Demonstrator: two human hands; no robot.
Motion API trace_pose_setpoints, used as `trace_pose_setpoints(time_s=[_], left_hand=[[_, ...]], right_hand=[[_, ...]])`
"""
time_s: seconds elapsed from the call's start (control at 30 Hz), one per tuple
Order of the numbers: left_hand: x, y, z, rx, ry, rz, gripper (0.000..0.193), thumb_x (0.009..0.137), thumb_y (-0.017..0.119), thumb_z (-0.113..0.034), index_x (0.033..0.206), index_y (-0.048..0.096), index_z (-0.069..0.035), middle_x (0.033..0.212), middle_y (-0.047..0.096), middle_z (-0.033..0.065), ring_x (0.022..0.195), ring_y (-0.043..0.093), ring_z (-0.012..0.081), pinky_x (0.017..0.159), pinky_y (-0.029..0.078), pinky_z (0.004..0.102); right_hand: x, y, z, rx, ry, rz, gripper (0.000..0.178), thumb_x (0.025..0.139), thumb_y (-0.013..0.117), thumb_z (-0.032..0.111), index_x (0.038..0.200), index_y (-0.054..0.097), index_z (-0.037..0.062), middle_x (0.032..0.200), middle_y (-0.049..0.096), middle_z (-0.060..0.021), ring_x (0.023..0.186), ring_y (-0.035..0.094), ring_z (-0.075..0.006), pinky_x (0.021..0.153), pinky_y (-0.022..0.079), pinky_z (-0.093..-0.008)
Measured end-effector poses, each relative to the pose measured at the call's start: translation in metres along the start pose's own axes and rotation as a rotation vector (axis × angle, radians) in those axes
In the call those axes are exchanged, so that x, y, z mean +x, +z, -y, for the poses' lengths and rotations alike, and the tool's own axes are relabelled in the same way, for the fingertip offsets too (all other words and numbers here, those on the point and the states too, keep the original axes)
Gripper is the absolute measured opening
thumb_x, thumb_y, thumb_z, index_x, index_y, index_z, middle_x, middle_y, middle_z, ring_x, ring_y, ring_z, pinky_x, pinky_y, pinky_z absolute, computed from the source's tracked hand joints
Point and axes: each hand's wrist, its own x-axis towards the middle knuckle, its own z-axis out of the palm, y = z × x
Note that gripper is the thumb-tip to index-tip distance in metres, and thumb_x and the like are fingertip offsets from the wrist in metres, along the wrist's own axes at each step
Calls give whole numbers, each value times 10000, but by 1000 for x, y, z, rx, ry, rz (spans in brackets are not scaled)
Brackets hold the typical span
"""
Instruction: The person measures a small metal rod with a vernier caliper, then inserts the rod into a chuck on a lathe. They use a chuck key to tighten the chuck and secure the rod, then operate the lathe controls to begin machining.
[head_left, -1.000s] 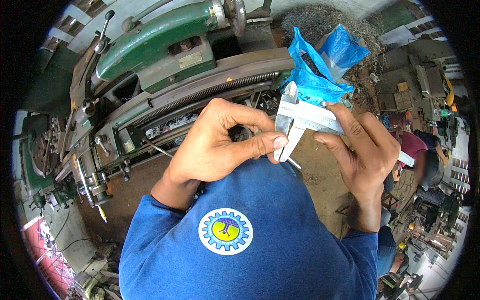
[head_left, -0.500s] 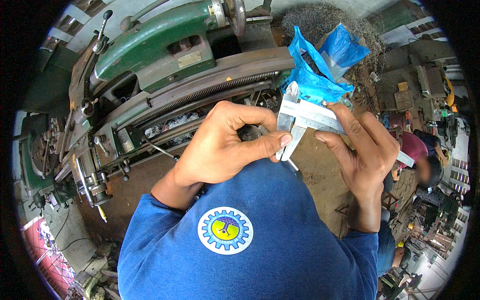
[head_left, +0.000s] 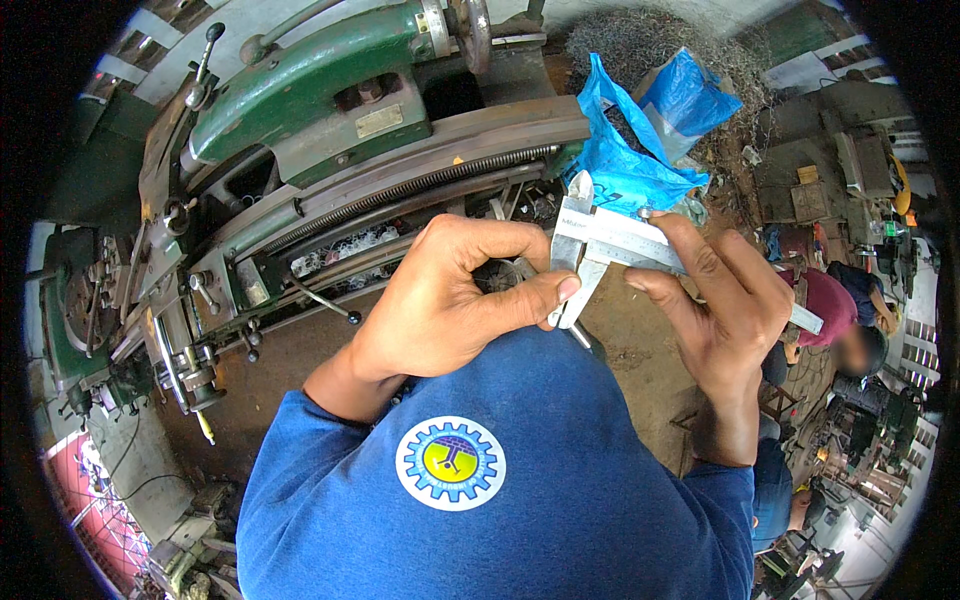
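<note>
A silver vernier caliper is held level in front of my chest, its jaws toward the left and its beam running off to the right. My left hand pinches the jaws between thumb and bent forefinger. Around the beam and slide, my right hand is closed, thumb below and fingers above; the beam's far end sticks out past it. The jaws look slightly apart near their tips. Whether anything sits between them I cannot tell, as my left thumb covers part. A round dark metal shape shows through the loop of my left fingers.
Along the far left stands a green lathe with levers and a long lead screw. Blue plastic bags lie beyond the caliper, by a heap of metal shavings. At the right, a person in a maroon top bends near machinery.
Both hands and the caliper have shifted very slightly left and down. The grip of each hand stays the same.
</note>
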Motion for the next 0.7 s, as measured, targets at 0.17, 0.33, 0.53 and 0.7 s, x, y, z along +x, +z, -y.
trace_pose_setpoints(time_s=[0.17,0.33,0.53,0.7], left_hand=[[0,1,-2,1,-29,3,182,912,714,-159,838,692,6,680,669,64,646,598,84,604,475,275],[3,-1,-1,-25,-34,-14,189,944,683,-168,934,725,16,759,707,83,704,619,88,641,492,263],[7,-6,1,-121,-61,-123,240,981,643,-186,998,729,38,802,729,98,665,606,93,617,498,242],[7,-5,1,-123,-32,-147,237,978,646,-180,983,734,41,796,730,101,653,605,91,602,497,240]], right_hand=[[-1,-1,0,-5,-6,2,535,641,847,324,1093,750,55,655,492,-34,542,480,-146,496,380,-301],[-2,-6,-3,0,107,17,504,669,859,260,1104,741,35,690,541,-59,585,522,-160,536,403,-292],[-7,-13,-5,-6,195,-28,466,706,856,179,1119,726,7,738,590,-91,638,557,-157,592,436,-271],[-9,-2,-12,43,93,-112,453,706,855,266,1100,751,69,665,542,-53,523,469,-170,485,381,-319]])
